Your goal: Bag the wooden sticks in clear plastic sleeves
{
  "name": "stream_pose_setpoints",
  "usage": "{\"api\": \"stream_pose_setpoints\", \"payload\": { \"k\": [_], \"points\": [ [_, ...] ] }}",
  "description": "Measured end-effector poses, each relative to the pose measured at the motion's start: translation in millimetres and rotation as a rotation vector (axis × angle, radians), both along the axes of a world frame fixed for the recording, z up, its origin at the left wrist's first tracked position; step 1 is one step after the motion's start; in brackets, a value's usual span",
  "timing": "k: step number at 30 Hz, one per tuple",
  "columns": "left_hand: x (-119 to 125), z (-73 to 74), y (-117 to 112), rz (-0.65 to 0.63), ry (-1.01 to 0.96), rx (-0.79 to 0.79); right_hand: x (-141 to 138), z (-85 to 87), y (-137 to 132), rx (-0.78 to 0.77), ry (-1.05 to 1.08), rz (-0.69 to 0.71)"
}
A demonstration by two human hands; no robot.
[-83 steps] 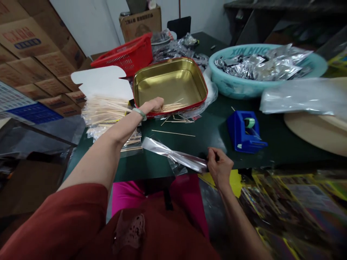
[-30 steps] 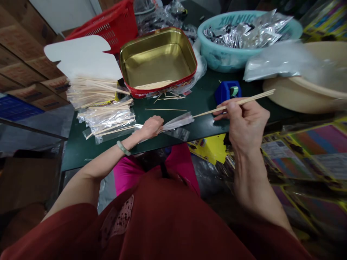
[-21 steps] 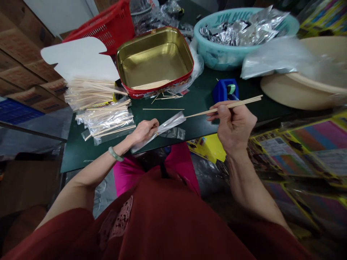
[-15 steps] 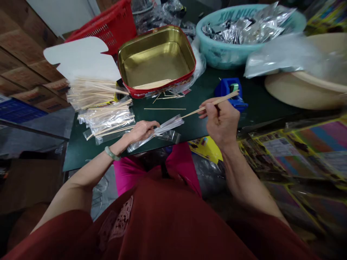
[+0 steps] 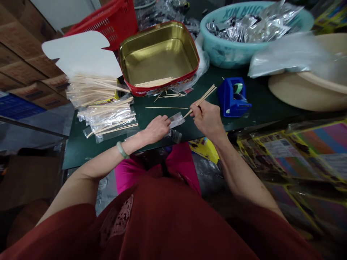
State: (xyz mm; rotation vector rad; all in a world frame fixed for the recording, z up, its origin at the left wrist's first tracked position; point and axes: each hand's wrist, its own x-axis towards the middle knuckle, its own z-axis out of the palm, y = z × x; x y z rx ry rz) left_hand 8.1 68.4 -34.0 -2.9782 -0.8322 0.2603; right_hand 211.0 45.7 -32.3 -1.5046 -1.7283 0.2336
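Note:
Near the table's front edge, my left hand [image 5: 158,129] is closed on a clear plastic bag [image 5: 176,120], whose end sticks out to the right. My right hand [image 5: 207,117] pinches a small bundle of thin wooden sticks [image 5: 206,94]. Their lower tips meet the bag's right end; I cannot tell how far inside they are. One loose stick [image 5: 166,107] lies on the table beyond my hands. To the left are filled bags of sticks [image 5: 111,115], with a pile of bare sticks [image 5: 93,90] behind them.
A gold-lined tin [image 5: 159,50] holding some sticks stands at the back. A blue tape dispenser [image 5: 233,101] sits right of my right hand. Farther off are a red basket [image 5: 114,27], a turquoise basin [image 5: 227,54] of silver packets and a beige basin [image 5: 292,92].
My right hand has moved left with the sticks, away from the tape dispenser. My left hand has slid right along the bag, closer to its end.

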Motion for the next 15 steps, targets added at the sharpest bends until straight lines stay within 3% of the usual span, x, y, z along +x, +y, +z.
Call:
{"api": "stream_pose_setpoints", "payload": {
  "k": [4,8,15],
  "points": [
    [10,-17.8,15,0.059,-0.077,-0.129,1,1.6,-2,-0.029,0.002,0.003],
    [8,-32.6,27,0.066,-0.099,-0.132,0,0.7,-1,-0.018,0.091,0.004],
    [8,-37.1,33,0.069,-0.086,-0.138,2,-3.4,8,-0.051,0.050,0.000]
  ]
}}
